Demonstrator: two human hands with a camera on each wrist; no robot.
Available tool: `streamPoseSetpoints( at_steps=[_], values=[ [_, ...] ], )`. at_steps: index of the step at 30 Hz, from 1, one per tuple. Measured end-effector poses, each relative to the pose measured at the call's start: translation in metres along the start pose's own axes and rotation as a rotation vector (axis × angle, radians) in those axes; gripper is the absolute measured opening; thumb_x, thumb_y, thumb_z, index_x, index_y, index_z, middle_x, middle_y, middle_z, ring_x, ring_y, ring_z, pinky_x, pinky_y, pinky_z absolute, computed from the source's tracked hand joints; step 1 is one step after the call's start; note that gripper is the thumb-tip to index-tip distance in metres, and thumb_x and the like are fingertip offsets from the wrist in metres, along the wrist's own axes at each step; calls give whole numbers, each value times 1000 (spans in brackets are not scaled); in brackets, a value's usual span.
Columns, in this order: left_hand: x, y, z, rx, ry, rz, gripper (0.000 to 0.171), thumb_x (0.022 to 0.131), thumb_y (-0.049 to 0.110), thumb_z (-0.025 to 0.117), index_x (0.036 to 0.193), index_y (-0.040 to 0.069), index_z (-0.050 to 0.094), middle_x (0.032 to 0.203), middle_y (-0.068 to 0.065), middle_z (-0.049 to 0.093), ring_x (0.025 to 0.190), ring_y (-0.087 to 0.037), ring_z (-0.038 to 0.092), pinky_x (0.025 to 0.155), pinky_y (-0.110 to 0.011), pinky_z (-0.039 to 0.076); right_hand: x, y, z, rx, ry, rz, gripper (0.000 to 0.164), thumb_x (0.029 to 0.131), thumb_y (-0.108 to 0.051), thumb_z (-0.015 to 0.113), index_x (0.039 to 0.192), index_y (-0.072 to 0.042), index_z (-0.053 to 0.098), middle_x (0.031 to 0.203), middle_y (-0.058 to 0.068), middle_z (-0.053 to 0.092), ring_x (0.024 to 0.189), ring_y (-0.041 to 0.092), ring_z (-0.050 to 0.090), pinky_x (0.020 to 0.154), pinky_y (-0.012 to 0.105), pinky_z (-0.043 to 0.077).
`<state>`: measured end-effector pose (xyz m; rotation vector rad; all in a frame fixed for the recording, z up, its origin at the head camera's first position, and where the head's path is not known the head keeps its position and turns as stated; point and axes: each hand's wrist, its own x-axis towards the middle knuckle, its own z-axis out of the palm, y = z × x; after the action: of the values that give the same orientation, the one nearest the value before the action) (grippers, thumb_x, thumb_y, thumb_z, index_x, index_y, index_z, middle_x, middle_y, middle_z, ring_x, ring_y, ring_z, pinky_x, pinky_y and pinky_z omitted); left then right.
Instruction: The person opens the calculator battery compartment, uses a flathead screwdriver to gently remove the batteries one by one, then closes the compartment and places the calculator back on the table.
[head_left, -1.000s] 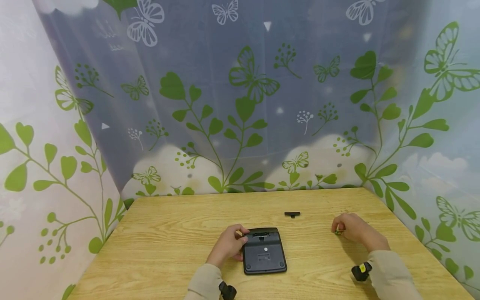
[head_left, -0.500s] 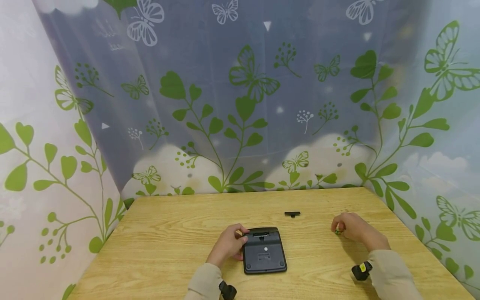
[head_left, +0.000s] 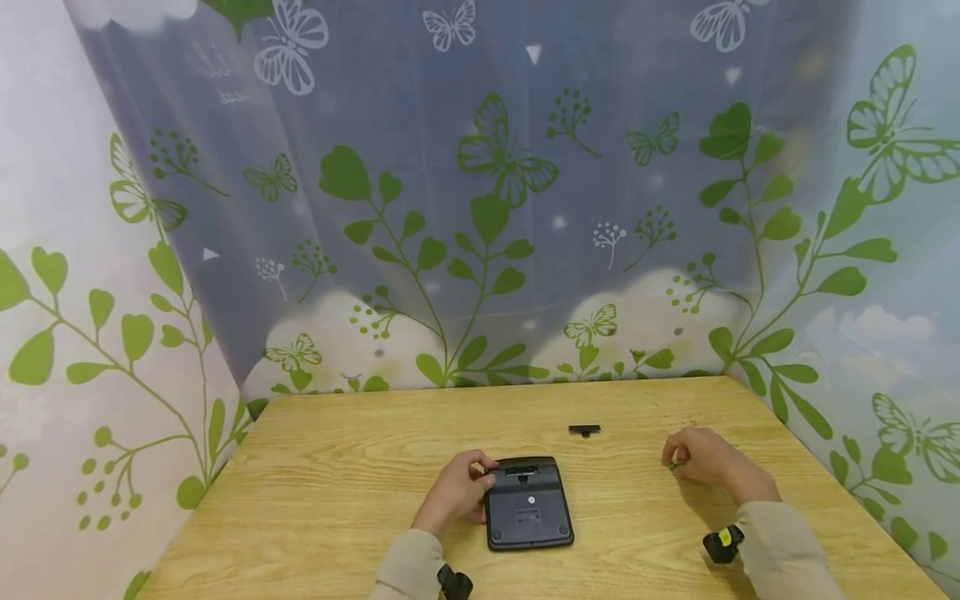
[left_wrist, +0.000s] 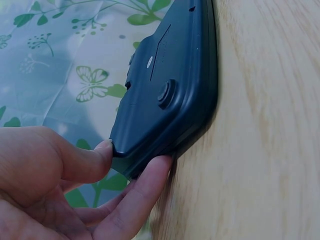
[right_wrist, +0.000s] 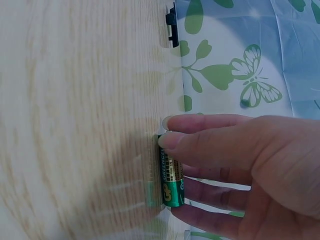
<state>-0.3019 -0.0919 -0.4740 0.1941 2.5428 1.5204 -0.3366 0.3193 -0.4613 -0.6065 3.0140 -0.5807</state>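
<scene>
A black calculator lies face down on the wooden table, its slim battery compartment uncovered near the far edge. My left hand pinches the far left corner, thumb on top and fingers against the side, as the left wrist view shows. Over on the right, my right hand holds a green and black battery between thumb and fingers, close over the tabletop. Some of the battery is hidden by the thumb. Further back, between the hands, lies a small black battery cover.
The wooden table reaches back to a hanging cloth printed with leaves and butterflies, which also encloses both sides. A black wrist camera sits on the right cuff, another wrist camera on the left cuff.
</scene>
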Motion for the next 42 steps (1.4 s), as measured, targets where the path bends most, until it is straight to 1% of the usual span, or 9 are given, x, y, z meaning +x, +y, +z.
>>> streamPoseSetpoints(
  at_steps=[7, 15, 20, 26, 31, 37, 42],
  values=[
    [0, -1, 1, -6, -4, 2, 17, 101, 1, 62, 116, 5, 67, 96, -14, 65, 73, -21, 64, 51, -34, 63, -1, -2, -1, 9, 4, 2, 18, 80, 6, 78, 86, -11, 75, 82, 4, 64, 76, 16, 52, 68, 35, 51],
    [0, -2, 1, 5, 6, -12, 17, 102, 3, 62, 117, 6, 67, 98, -14, 64, 67, -20, 63, 49, -33, 62, 0, -1, 1, 14, 12, -4, 20, 78, 8, 75, 86, -10, 75, 79, 3, 61, 73, 15, 46, 67, 31, 46],
    [0, -2, 1, 0, 9, -17, 17, 102, 3, 62, 117, 6, 67, 97, -14, 63, 66, -20, 63, 49, -33, 61, 0, 0, 1, 12, 7, 2, 21, 78, 9, 75, 86, -10, 75, 79, 3, 61, 74, 15, 45, 67, 31, 45],
    [0, -2, 2, -1, 5, -11, 16, 102, 3, 62, 117, 6, 67, 96, -13, 63, 64, -20, 62, 49, -33, 61, 0, 0, 0, 6, 1, 1, 21, 77, 9, 76, 87, -10, 75, 82, 3, 62, 75, 15, 48, 69, 33, 48],
    [0, -3, 2, -4, 5, -12, 16, 102, 4, 62, 117, 6, 66, 96, -13, 62, 65, -20, 62, 49, -33, 61, 1, -1, 0, 3, -9, 15, 20, 79, 7, 78, 89, -10, 76, 85, 4, 65, 78, 16, 53, 71, 36, 52],
    [1, -3, 2, 0, 8, -13, 17, 101, 3, 62, 117, 7, 67, 95, -12, 61, 66, -21, 63, 49, -33, 61, 0, -3, -2, 1, -10, 2, 19, 79, 5, 80, 90, -9, 75, 86, 5, 66, 79, 17, 56, 70, 37, 53],
    [1, -3, 2, 2, 9, -14, 16, 101, 3, 63, 116, 7, 67, 96, -13, 61, 67, -21, 63, 49, -33, 61, 0, -5, -3, 6, -17, -4, 13, 82, -1, 81, 92, -9, 76, 87, 7, 67, 80, 18, 59, 70, 38, 54]
  ],
)
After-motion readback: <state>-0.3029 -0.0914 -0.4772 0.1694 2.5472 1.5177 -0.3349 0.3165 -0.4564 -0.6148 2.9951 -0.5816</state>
